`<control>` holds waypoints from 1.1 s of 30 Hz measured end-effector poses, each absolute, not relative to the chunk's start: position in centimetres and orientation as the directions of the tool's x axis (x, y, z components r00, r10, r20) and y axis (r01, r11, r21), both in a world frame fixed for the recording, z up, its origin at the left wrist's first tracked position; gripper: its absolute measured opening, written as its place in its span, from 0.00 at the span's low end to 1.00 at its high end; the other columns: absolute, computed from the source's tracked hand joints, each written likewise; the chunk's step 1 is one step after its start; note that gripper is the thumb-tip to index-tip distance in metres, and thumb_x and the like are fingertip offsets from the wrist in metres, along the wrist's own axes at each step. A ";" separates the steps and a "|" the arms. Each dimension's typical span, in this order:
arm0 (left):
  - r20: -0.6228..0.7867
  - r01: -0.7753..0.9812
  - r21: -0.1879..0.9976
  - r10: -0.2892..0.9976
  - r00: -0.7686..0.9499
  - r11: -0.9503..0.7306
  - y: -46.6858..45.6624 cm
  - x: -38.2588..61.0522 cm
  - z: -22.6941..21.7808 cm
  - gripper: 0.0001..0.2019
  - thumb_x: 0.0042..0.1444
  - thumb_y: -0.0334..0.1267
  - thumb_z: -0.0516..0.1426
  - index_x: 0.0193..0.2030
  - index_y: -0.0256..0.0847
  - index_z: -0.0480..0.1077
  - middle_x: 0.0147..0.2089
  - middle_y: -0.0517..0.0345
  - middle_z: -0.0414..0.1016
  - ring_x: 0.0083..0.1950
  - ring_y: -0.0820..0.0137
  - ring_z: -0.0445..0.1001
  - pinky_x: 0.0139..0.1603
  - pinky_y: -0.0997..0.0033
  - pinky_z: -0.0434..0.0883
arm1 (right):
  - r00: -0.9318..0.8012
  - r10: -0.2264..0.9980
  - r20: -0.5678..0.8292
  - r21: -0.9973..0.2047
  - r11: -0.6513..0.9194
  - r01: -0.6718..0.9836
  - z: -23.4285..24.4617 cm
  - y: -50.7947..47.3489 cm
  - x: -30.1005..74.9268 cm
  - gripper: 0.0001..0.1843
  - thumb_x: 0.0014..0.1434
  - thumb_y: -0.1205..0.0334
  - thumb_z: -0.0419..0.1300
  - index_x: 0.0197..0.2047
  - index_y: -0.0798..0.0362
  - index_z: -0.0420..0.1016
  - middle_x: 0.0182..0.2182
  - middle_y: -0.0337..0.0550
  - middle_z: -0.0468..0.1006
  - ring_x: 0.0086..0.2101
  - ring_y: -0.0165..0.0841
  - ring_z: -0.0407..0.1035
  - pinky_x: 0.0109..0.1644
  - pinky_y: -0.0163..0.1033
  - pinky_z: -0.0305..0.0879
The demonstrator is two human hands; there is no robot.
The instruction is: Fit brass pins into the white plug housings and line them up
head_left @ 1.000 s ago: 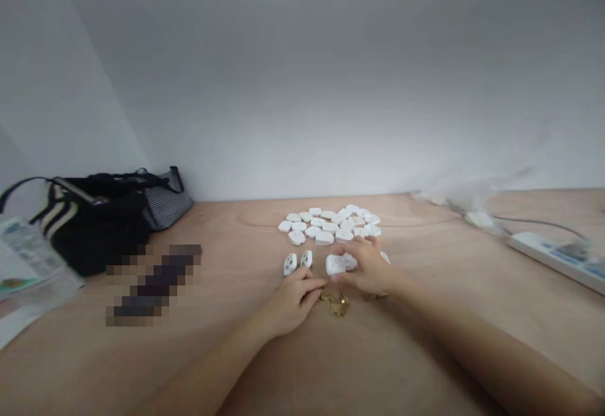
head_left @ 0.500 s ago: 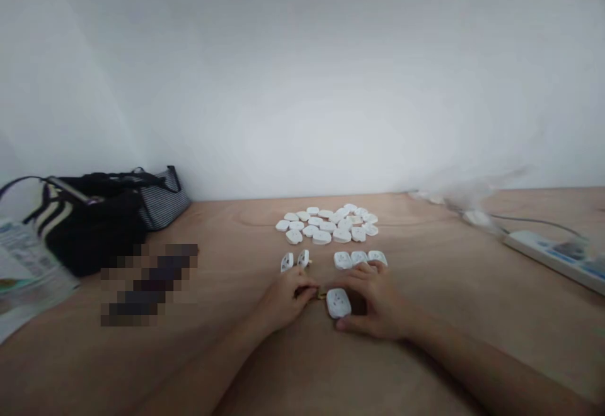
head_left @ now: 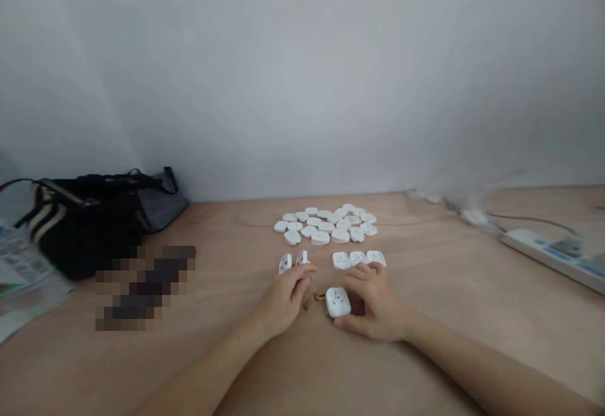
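Our right hand (head_left: pixel 377 310) sits low on the plywood tabletop (head_left: pixel 437 277), its fingers (head_left: pixel 363 275) arched and spread around a white plastic socket shell (head_left: pixel 338 302). The thumb lies along the shell's lower edge, but we cannot tell whether the hand has a firm hold. Our left hand (head_left: pixel 283 299) rests just left of it, fingers loosely curled and holding nothing we can see. Between the hands, tiny brass contact pieces (head_left: pixel 314 300) lie on the wood, with only a narrow gap on either side.

Just past our left fingertips stand 2 white shells (head_left: pixel 285 263), nearly touching them. To the right, a row of 3 white shells (head_left: pixel 358 258) lies just above our right fingertips. Farther back, a loose heap of white shells (head_left: pixel 324 225) sits near the table's rear edge, where it meets the white wall (head_left: pixel 302 75).

A wide stretch of wood separates us from the white power strip (head_left: pixel 543 253) at the right. On the left, a pixelated object (head_left: pixel 144 287) lies beside a black bag (head_left: pixel 89 227) and a striped pouch (head_left: pixel 161 205).
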State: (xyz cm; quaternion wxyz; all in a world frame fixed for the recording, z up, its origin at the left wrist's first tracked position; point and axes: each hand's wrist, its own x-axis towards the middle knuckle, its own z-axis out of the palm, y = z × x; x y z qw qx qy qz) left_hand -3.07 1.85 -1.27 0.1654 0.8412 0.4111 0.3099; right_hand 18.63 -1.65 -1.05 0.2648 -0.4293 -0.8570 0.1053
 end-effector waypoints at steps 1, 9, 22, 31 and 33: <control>0.400 0.570 0.542 0.786 0.472 -0.618 1.8 -3.1 -1.1 0.14 0.60 0.31 0.47 0.48 0.39 0.69 0.43 0.54 0.75 0.43 0.66 0.73 0.45 0.69 0.67 | -0.487 0.791 0.370 -0.412 0.609 0.678 -1.1 -1.7 18.6 0.21 0.46 0.48 0.64 0.42 0.47 0.71 0.40 0.42 0.73 0.42 0.41 0.63 0.49 0.50 0.47; 0.413 0.498 0.633 0.803 0.430 -0.592 1.0 -2.7 -0.8 0.10 0.59 0.33 0.50 0.40 0.37 0.72 0.31 0.57 0.74 0.32 0.70 0.72 0.34 0.74 0.68 | -0.468 0.798 0.381 -0.420 0.600 0.681 -1.3 -1.6 18.6 0.23 0.45 0.47 0.64 0.43 0.47 0.71 0.38 0.42 0.74 0.41 0.41 0.63 0.48 0.50 0.47; 0.518 0.419 0.600 0.730 0.446 -0.682 0.3 -2.4 -0.4 0.06 0.58 0.33 0.54 0.34 0.38 0.72 0.30 0.58 0.70 0.32 0.71 0.70 0.34 0.74 0.67 | -0.460 0.791 0.404 -0.424 0.608 0.672 -1.2 -1.8 18.4 0.22 0.44 0.46 0.65 0.40 0.47 0.71 0.36 0.40 0.74 0.40 0.39 0.63 0.48 0.48 0.47; 0.502 0.390 0.638 0.743 0.443 -0.664 -0.2 -1.8 -0.8 0.05 0.59 0.31 0.53 0.35 0.38 0.70 0.34 0.55 0.72 0.36 0.69 0.72 0.38 0.72 0.69 | -0.453 0.783 0.426 -0.433 0.616 0.658 -1.4 -1.8 18.5 0.23 0.43 0.46 0.65 0.42 0.45 0.71 0.36 0.39 0.74 0.40 0.40 0.63 0.48 0.48 0.46; 0.506 0.375 0.629 0.724 0.468 -0.681 -0.2 -1.7 -0.8 0.05 0.58 0.31 0.53 0.35 0.37 0.71 0.35 0.54 0.73 0.37 0.69 0.72 0.39 0.71 0.70 | -0.451 0.780 0.433 -0.430 0.619 0.657 -1.4 -1.9 18.5 0.23 0.43 0.46 0.65 0.42 0.45 0.72 0.35 0.39 0.74 0.40 0.40 0.63 0.48 0.49 0.46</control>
